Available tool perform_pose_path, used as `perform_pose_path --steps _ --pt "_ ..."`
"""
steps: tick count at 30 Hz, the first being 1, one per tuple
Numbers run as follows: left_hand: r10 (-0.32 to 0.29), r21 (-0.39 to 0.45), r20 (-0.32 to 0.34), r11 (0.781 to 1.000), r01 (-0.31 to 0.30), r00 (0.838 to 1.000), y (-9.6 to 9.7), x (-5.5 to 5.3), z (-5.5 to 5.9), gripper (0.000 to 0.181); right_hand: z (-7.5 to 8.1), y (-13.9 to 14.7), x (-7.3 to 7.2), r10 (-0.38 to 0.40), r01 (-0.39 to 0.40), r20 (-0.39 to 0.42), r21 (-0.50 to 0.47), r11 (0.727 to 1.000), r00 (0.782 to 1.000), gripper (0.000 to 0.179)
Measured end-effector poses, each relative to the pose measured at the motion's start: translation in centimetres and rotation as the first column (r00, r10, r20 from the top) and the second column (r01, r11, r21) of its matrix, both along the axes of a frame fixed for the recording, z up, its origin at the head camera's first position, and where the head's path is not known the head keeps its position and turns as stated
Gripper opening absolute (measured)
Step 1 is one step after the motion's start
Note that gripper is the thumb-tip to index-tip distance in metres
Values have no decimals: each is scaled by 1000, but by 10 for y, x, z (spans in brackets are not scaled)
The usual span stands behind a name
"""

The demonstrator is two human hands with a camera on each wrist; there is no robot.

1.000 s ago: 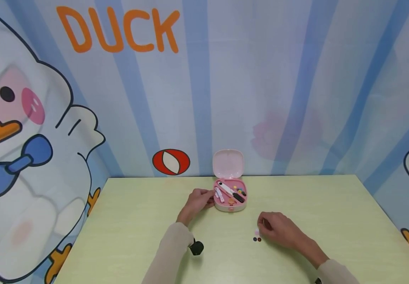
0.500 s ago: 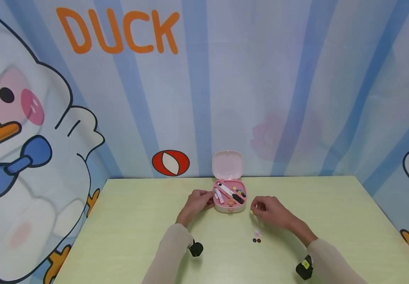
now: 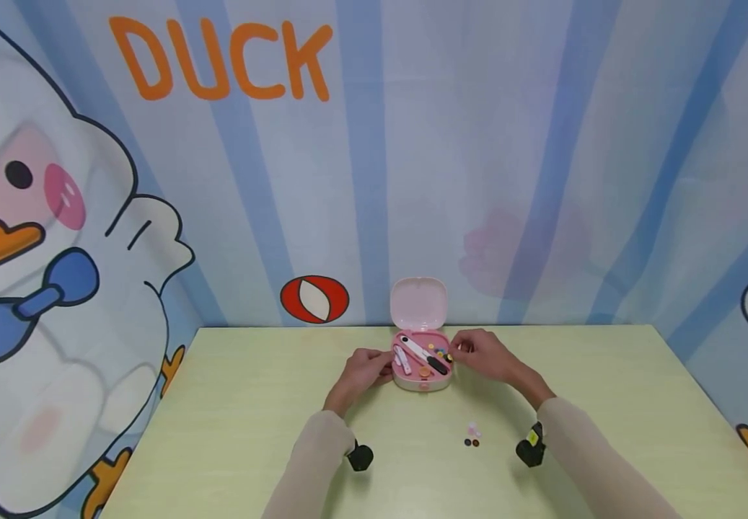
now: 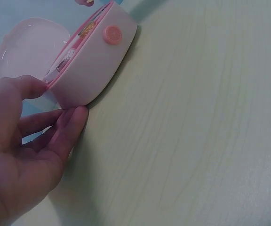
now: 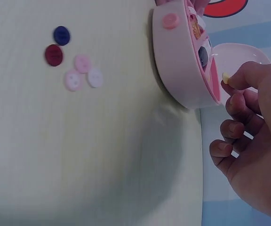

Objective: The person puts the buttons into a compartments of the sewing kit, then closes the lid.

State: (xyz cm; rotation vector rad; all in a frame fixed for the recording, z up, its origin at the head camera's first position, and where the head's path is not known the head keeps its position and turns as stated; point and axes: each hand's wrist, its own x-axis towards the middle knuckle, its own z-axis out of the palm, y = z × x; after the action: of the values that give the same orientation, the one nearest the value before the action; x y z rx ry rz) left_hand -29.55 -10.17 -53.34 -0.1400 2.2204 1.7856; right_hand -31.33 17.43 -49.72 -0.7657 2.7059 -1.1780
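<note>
A pink and white sewing box [image 3: 422,386] stands on the table with its pale lid [image 3: 419,303] raised at the back. My left hand [image 3: 362,371] holds the box's left side, thumb at the rim and fingertips low on the wall. Over the box's right edge, my right hand [image 3: 487,355] pinches a small yellow button [image 5: 226,78] between thumb and index finger, the other fingers loosely curled. Inside the box lie a slim white tool with a black end [image 3: 423,355], small white items [image 3: 402,359] at left, and several coloured buttons [image 3: 440,352] at right.
Several loose buttons lie on the table in front of the box: a blue button [image 5: 61,35], a dark red button [image 5: 53,55] and pale pink and white ones [image 5: 83,63]. A duck-print curtain [image 3: 412,144] hangs right behind the table's far edge.
My right hand has moved from the loose buttons up and left to the box's right edge, carrying the yellow button. The left hand has stayed at the box.
</note>
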Motion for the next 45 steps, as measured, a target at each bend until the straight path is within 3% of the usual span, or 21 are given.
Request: perform_pose_path --steps 10,17,26,36,45 --pt "-4 -1 -4 1000 4 1000 2 0 1 44 9 -14 -17 -33 28 76 64 998 997 15" --pt "-11 2 -2 1000 11 1000 5 1 1 42 2 -17 -25 -56 49 101 72 996 993 13" --pt "-11 7 -14 1000 11 1000 3 0 -1 42 3 -14 -24 -83 77 76 83 994 994 23" --pt "0 7 0 1000 0 1000 0 1 0 43 7 6 -5 18 -15 -83 33 999 996 24" --pt "-1 8 -4 1000 1 1000 0 1 -1 43 1 33 33 123 -123 -47 2 992 991 35"
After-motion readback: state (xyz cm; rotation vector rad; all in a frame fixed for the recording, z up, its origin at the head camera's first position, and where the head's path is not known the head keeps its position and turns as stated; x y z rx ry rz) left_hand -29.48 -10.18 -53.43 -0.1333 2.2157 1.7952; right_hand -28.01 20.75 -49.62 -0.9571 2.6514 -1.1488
